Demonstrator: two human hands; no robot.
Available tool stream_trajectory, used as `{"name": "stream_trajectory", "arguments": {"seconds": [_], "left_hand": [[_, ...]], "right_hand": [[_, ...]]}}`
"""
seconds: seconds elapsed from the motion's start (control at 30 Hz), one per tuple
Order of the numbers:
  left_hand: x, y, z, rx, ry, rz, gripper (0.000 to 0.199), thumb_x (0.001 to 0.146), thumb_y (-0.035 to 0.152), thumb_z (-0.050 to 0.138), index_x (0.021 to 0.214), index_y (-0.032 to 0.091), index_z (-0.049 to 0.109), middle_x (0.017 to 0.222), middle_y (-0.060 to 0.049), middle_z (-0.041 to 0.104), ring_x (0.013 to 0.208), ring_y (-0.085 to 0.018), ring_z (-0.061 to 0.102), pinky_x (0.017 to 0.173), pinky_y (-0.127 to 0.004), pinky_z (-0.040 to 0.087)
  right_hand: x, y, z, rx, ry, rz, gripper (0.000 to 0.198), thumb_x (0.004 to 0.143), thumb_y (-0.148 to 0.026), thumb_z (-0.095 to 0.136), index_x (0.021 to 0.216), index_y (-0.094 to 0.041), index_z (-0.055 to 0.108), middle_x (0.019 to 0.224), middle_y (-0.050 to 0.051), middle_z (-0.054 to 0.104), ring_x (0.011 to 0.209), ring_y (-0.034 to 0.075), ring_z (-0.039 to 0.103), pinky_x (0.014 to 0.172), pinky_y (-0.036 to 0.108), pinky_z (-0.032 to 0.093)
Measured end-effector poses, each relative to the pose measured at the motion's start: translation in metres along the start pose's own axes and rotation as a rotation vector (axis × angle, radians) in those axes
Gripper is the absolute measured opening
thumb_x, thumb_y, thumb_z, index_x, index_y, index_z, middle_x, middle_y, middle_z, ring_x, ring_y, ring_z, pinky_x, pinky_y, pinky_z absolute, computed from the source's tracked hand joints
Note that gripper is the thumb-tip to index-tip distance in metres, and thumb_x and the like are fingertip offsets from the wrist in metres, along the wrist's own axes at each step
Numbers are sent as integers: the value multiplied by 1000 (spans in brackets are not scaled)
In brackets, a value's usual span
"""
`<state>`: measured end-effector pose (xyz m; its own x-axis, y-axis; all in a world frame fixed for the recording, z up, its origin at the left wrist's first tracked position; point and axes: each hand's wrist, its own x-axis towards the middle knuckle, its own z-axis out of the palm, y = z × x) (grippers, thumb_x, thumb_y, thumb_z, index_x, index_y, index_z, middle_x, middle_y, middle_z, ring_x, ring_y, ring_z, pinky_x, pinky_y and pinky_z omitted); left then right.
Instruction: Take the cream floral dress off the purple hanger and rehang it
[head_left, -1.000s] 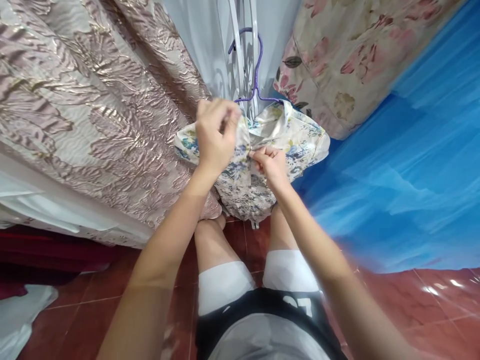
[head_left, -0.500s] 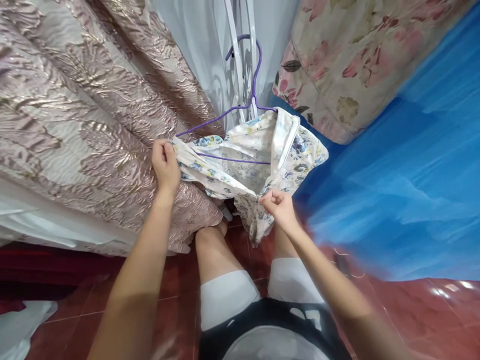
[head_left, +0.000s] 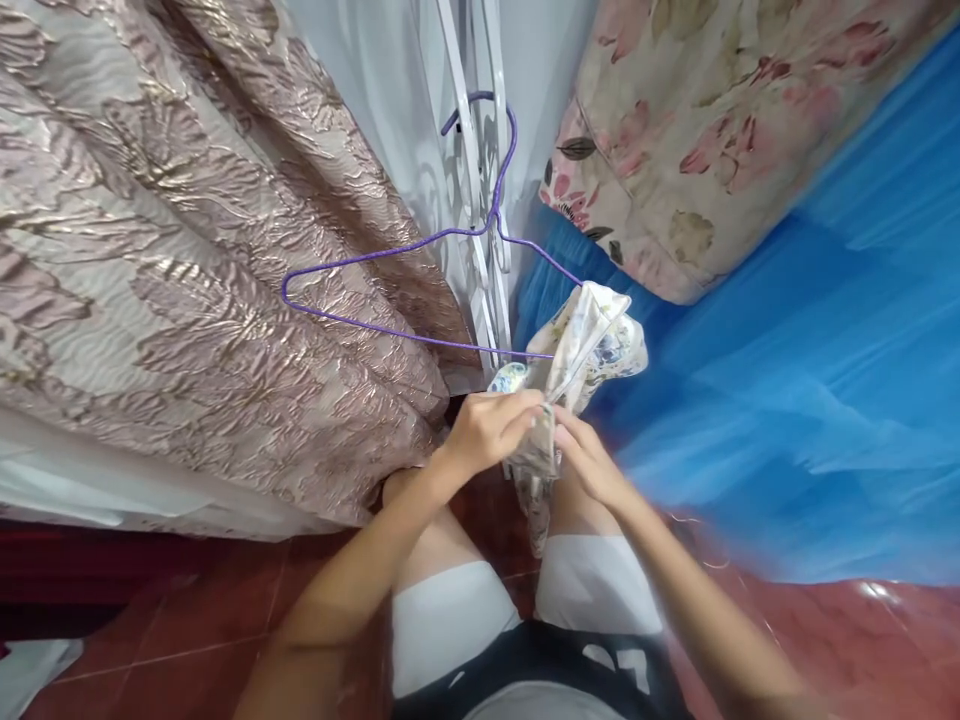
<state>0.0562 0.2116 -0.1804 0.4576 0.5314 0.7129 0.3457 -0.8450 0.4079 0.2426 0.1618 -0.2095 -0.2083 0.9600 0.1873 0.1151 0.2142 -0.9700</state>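
Observation:
A white floral garment [head_left: 613, 345] hangs from the right end of a purple clothes hanger [head_left: 390, 250]; the hanger's left arm is bare. Its hook loops over white plastic strips. My left hand [head_left: 487, 425] is closed, pinching the garment's edge just below the hanger's lower bar. Close beside it, my right hand [head_left: 589, 450] also grips the cloth between thumb and fingers. Part of the fabric bunches between the two hands, and a narrow end dangles beneath them toward the floor. The fingertips partly hide the edge they hold.
Pink embossed drapery [head_left: 225, 300] fills the left side. To the right hang a floral cloth [head_left: 675, 160] and a blue sheer fabric [head_left: 787, 400]. Red floor tiles [head_left: 187, 620] lie below, with my legs in white and black shorts [head_left: 450, 620].
My left hand has moved right and down to meet my right hand. The garment's left side has come off the hanger and is gathered at the right.

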Motion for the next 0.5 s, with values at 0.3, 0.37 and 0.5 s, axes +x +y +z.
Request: {"name": "stream_trajectory", "arguments": {"seconds": [0.3, 0.37, 0.5], "left_hand": [[5, 20, 14, -670, -644, -343, 31, 99, 47, 57, 105, 19, 66, 97, -5, 72, 85, -22, 67, 78, -30, 52], [-15, 22, 20, -713, -741, -349, 28, 93, 45, 68, 101, 18, 68, 103, -7, 71, 94, -24, 66, 87, -32, 52], [-50, 40, 38, -683, -842, -496, 34, 85, 40, 78, 110, 20, 64, 95, -3, 67, 85, -21, 66, 81, -31, 52]], "right_hand": [[-27, -55, -54, 40, -323, 172, 19, 85, -37, 74, 94, -20, 75, 84, 4, 73, 81, 23, 69, 75, 34, 60], [-31, -62, -76, -54, -297, 119, 14, 81, -33, 76, 82, -19, 74, 71, 3, 70, 66, 19, 64, 62, 29, 56], [-24, -76, -111, -162, -185, 21, 20, 75, -35, 75, 65, -19, 70, 54, 1, 60, 47, 15, 52, 44, 25, 43]]}}
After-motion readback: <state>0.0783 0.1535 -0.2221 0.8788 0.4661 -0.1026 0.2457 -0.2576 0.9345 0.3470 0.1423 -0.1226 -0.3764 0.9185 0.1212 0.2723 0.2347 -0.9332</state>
